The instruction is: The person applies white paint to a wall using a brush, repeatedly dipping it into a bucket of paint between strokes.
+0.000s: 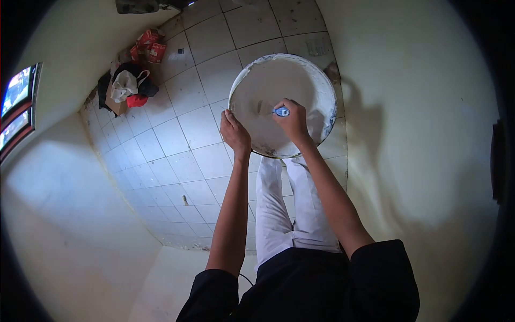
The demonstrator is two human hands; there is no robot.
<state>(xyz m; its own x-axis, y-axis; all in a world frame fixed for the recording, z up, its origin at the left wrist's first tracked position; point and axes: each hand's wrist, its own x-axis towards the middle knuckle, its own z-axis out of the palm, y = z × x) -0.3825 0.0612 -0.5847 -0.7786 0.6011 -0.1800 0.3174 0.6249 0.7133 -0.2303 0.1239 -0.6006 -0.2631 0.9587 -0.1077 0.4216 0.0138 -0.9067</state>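
Note:
A large round bucket [328, 88] with a pale, smeared rim stands in front of my legs. Greyish-white liquid [268, 80] fills much of what shows inside it. My left hand [235, 131] is closed on the near left part of the rim, thumb side up. Over the liquid, my right hand [293, 121] grips a tool with a blue-and-white handle [281, 111]. A small brownish patch lies just left of that handle, at the liquid's surface; the tool's working end is not clear enough to name.
White floor tiles [198, 129] spread out to the left. A pale wall [407, 107] runs close on the right. Red boxes [150, 45], a white bag [125, 85] and dark cloth-like items lie by the left wall. A framed window [19, 110] is at far left.

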